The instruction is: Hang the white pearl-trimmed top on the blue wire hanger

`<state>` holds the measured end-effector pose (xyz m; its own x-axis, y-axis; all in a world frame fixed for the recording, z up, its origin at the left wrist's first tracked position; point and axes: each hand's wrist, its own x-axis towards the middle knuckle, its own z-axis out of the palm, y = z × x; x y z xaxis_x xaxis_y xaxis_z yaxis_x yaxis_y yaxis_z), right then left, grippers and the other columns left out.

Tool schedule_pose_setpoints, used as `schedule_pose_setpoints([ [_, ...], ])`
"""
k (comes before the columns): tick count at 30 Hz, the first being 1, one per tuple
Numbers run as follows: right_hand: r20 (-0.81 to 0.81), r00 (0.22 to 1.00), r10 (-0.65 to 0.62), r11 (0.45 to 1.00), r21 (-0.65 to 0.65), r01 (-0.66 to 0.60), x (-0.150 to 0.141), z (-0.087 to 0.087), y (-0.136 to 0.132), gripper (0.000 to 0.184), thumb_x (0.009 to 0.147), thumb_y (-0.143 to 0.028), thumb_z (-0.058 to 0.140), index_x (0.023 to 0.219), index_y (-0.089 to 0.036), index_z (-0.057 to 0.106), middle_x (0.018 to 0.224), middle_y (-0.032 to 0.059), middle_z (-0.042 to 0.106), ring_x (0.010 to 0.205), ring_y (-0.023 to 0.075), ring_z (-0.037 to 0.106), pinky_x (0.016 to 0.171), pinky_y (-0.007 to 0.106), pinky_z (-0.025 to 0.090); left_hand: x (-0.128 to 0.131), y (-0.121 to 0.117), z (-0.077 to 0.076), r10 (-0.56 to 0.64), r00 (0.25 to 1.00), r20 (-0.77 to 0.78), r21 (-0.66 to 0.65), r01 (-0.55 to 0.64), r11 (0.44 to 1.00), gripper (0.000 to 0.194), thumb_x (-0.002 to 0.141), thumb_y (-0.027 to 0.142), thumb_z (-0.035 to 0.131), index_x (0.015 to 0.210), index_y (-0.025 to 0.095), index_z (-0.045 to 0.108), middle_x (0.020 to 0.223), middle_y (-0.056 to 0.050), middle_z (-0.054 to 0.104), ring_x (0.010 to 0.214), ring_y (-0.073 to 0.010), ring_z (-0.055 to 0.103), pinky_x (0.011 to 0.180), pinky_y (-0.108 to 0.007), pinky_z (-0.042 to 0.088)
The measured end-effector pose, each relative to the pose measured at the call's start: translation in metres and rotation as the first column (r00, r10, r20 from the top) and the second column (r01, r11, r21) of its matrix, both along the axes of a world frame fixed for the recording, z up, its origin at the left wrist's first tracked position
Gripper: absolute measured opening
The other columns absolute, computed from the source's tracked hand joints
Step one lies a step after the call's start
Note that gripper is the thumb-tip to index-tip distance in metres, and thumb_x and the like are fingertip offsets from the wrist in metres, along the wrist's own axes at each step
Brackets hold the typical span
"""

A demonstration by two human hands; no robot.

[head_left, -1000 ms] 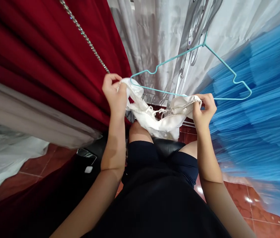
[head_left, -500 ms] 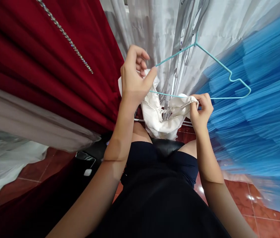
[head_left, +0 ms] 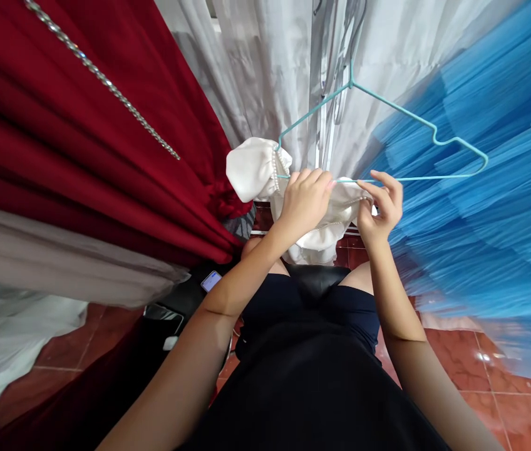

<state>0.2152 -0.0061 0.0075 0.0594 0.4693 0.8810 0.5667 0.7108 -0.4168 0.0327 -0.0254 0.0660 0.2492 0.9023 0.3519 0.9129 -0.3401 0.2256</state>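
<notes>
A white garment (head_left: 315, 243) with pearl trim hangs in front of my knees. Its puffed white sleeve (head_left: 251, 169) is looped over the left end of a thin turquoise hanger (head_left: 390, 106); the right end is bare. My left hand (head_left: 307, 197) curls over the garment at the hanger's bottom bar, back of the hand up, most fingertips hidden. With thumb and bent fingers, my right hand (head_left: 382, 207) pinches the garment's pearl-edged part, its upper fingers stretched beside the bar.
Red drapery (head_left: 153, 125) with a rhinestone strand (head_left: 106, 78) fills the left side. Blue tulle (head_left: 481, 207) hangs close on the right. White curtains (head_left: 265, 69) and a metal stand (head_left: 324, 119) are behind. A phone (head_left: 210, 281) lies by my left thigh, above red tiles (head_left: 467, 357).
My left hand has moved down and right from the hanger's left shoulder to the bottom bar. The puffed sleeve now shows on the hanger's left end. My right hand's upper fingers have straightened.
</notes>
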Motion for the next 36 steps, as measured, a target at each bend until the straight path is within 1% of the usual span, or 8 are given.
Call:
schedule_pose_setpoints([
  [5,-0.241,0.909,-0.340,0.930,0.054,0.363,0.066,0.003,0.019,0.025,0.074,-0.009,0.057,0.093,-0.022,0.067,0.100,0.0071,0.054,0.087,0.0169,0.058,0.055,0.026,0.040,-0.009,0.000,0.003,0.025,1.000,0.007,-0.019,-0.025,1.000,0.031,0.113,0.028,0.043,0.099,0.020,0.070,0.102,-0.010,0.075,0.102,-0.0321,0.066,0.091,-0.044,0.044],
  [10,-0.216,0.858,-0.466,0.885,-0.089,0.458,0.122,0.055,0.060,0.041,0.060,0.004,0.052,0.089,-0.025,0.045,0.094,0.0022,0.049,0.078,0.0108,0.045,0.056,0.024,0.034,-0.014,0.003,-0.006,0.000,1.000,0.026,0.088,-0.002,0.996,0.033,0.112,0.029,0.044,0.091,0.022,0.068,0.093,-0.010,0.074,0.093,-0.0307,0.065,0.086,-0.044,0.044],
  [14,-0.087,0.915,-0.393,0.915,-0.138,0.380,0.102,0.096,0.066,0.039,0.064,0.005,0.052,0.086,-0.025,0.039,0.092,0.0012,0.047,0.076,0.0085,0.041,0.056,0.023,0.034,-0.013,0.001,-0.008,0.001,1.000,0.029,0.095,-0.004,0.996,0.033,0.112,0.030,0.043,0.090,0.023,0.067,0.092,-0.010,0.074,0.092,-0.0301,0.064,0.084,-0.044,0.043],
  [17,-0.011,0.938,-0.346,0.930,-0.139,0.341,0.073,0.110,0.060,0.038,0.066,0.006,0.050,0.083,-0.025,0.039,0.094,0.0020,0.048,0.075,0.0087,0.039,0.057,0.024,0.035,-0.013,0.000,-0.007,0.012,0.999,0.032,0.089,-0.014,0.996,0.032,0.112,0.029,0.044,0.090,0.023,0.066,0.092,-0.010,0.074,0.092,-0.0309,0.064,0.085,-0.045,0.043],
  [21,0.010,0.944,-0.329,0.930,-0.172,0.326,0.059,0.111,0.057,0.038,0.067,0.008,0.049,0.080,-0.025,0.038,0.091,0.0008,0.046,0.073,0.0080,0.037,0.059,0.024,0.036,-0.014,0.001,-0.007,0.027,0.999,0.023,0.098,-0.029,0.995,0.032,0.112,0.029,0.044,0.089,0.023,0.067,0.092,-0.010,0.075,0.091,-0.0307,0.064,0.084,-0.045,0.043],
  [27,0.080,0.957,-0.279,0.930,-0.226,0.290,0.076,0.101,0.043,0.033,0.064,0.009,0.055,0.077,-0.021,0.045,0.086,-0.0028,0.048,0.065,0.0033,0.033,0.057,0.022,0.033,-0.016,0.006,-0.006,0.045,0.999,0.007,0.079,-0.045,0.996,0.030,0.111,0.028,0.047,0.090,0.022,0.068,0.093,-0.009,0.076,0.092,-0.0320,0.066,0.084,-0.046,0.043],
  [33,0.206,0.956,-0.207,0.886,-0.375,0.273,0.079,0.109,0.028,0.034,0.064,0.006,0.055,0.088,-0.019,0.053,0.093,-0.0005,0.063,0.069,0.0032,0.040,0.062,0.023,0.037,-0.018,0.006,-0.006,0.034,0.999,0.022,0.069,-0.035,0.997,0.031,0.111,0.028,0.046,0.090,0.023,0.068,0.093,-0.009,0.077,0.092,-0.0320,0.065,0.085,-0.046,0.043],
  [36,0.183,0.956,-0.231,0.853,-0.434,0.289,0.078,0.098,0.026,0.035,0.062,0.006,0.053,0.086,-0.019,0.050,0.091,-0.0014,0.061,0.065,0.0023,0.036,0.061,0.025,0.035,-0.019,0.004,-0.008,0.024,0.999,0.048,0.100,-0.029,0.995,0.031,0.111,0.028,0.046,0.089,0.023,0.067,0.090,-0.008,0.075,0.090,-0.0306,0.064,0.083,-0.045,0.042],
])
